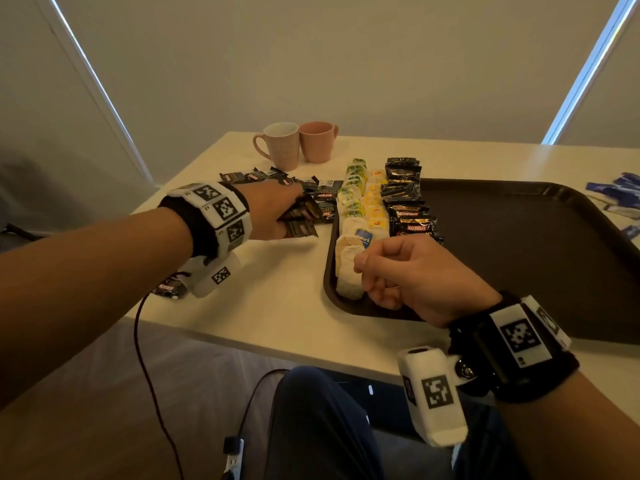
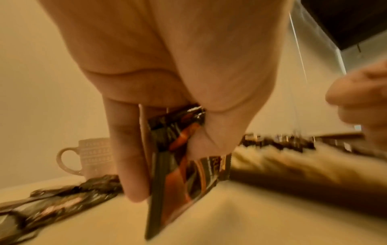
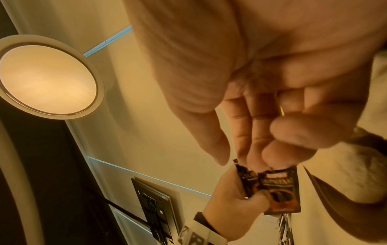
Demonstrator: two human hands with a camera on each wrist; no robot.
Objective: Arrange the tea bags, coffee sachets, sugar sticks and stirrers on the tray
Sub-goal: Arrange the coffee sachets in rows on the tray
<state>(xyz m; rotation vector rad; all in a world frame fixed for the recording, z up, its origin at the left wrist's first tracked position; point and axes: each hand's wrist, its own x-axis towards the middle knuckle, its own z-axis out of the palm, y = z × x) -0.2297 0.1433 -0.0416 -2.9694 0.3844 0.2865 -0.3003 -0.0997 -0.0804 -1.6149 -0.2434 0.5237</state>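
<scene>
My left hand [image 1: 292, 216] is left of the brown tray [image 1: 519, 265] and pinches a few dark coffee sachets [image 1: 302, 221] between thumb and fingers; the left wrist view shows the sachets [image 2: 167, 199] standing on edge against the table. My right hand [image 1: 363, 271] hovers over the tray's near left corner, fingers loosely curled, holding nothing. On the tray's left side lie rows of white tea bags [image 1: 349, 271], green tea bags [image 1: 354, 188], yellow tea bags [image 1: 375, 206] and black Kopiko sachets [image 1: 408, 209]. In the right wrist view my right hand [image 3: 240, 149] is above the gripped sachets [image 3: 279, 190].
More loose dark sachets [image 1: 256, 176] lie on the cream table [image 1: 277, 306] beyond my left hand, and one [image 1: 169, 288] sits near the front left edge. Two pink mugs [image 1: 280, 145] stand at the back. Blue sticks [image 1: 616, 195] lie right of the tray.
</scene>
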